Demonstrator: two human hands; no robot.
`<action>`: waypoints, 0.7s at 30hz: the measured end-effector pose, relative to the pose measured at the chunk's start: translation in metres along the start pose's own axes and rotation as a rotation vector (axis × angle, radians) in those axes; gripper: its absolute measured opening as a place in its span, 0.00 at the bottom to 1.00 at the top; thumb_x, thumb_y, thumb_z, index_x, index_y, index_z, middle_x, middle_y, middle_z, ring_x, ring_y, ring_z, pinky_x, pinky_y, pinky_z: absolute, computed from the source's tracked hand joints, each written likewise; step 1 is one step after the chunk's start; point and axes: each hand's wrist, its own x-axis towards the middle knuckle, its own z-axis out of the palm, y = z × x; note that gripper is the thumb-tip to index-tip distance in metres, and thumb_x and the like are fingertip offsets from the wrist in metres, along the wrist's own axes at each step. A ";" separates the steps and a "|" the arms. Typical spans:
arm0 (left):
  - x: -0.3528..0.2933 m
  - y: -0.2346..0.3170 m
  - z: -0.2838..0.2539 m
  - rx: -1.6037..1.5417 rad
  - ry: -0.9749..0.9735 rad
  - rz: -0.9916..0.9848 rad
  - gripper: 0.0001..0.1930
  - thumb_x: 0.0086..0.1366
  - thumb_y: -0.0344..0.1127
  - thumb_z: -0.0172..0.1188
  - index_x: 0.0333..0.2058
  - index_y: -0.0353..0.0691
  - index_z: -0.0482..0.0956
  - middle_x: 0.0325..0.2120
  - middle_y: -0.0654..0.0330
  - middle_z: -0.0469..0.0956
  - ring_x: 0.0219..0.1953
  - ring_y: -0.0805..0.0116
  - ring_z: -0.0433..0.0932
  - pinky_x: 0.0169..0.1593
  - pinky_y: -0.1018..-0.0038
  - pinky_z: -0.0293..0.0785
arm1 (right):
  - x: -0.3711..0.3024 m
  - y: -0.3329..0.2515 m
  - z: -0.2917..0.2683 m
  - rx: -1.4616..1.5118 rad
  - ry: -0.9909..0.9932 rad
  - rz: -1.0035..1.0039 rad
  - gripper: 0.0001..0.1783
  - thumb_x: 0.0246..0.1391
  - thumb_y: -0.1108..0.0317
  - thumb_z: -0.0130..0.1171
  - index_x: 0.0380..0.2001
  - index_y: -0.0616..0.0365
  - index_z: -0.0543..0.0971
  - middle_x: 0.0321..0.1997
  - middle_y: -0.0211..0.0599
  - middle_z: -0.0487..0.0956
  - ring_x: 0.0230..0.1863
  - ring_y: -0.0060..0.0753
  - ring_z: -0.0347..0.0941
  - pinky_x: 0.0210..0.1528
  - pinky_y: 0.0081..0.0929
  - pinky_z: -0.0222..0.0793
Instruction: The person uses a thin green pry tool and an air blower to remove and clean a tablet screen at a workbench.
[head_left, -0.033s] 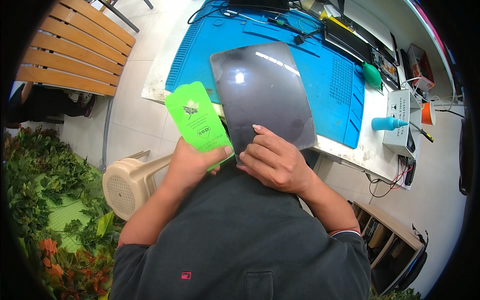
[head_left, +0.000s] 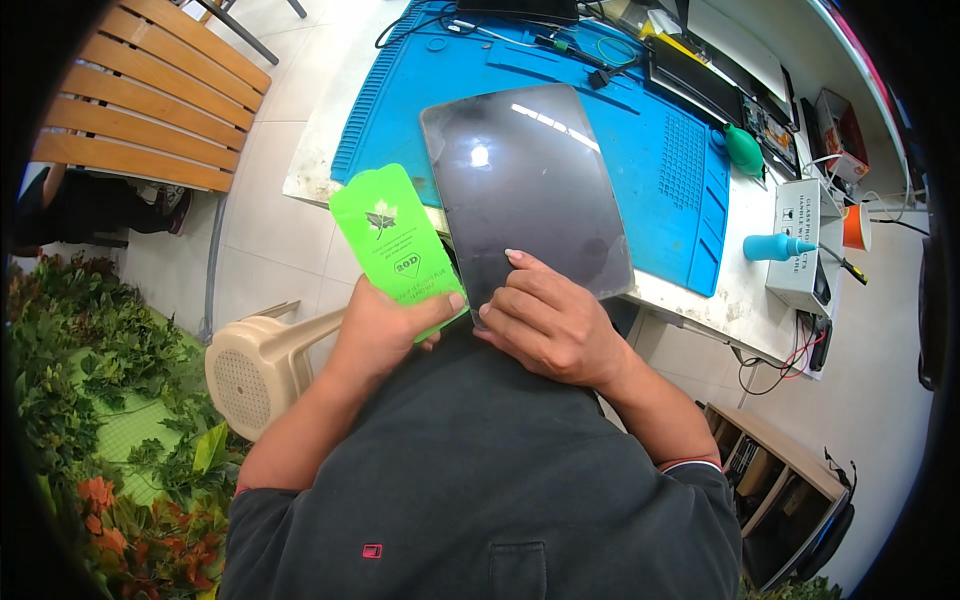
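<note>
My left hand [head_left: 385,325] is closed round the lower end of a bright green flat card pack [head_left: 375,225], its thumb across the front. The pack has rounded corners and a leaf picture. Beside it, a dark, glossy tablet [head_left: 530,190] slants from the bench edge toward my lap, with light reflected in its screen and smudges on the glass. My right hand [head_left: 550,325] grips the tablet's near left corner with curled fingers, while one fingertip rests on the screen. What lies under the tablet's near end is hidden.
A blue work mat [head_left: 665,235] covers much of the white bench [head_left: 745,320]. Cables, a green air blower [head_left: 743,150], a light blue bottle [head_left: 775,247] and a white box [head_left: 800,285] lie right. A beige stool [head_left: 245,375] and slatted bench [head_left: 150,100] are left.
</note>
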 end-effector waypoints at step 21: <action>-0.010 -0.007 0.003 -0.009 0.002 -0.052 0.11 0.66 0.29 0.76 0.43 0.33 0.84 0.32 0.60 0.85 0.25 0.73 0.80 0.27 0.75 0.76 | 0.000 0.000 0.001 0.005 0.012 0.003 0.19 0.46 0.72 0.83 0.41 0.64 0.88 0.41 0.38 0.83 0.45 0.42 0.82 0.67 0.55 0.84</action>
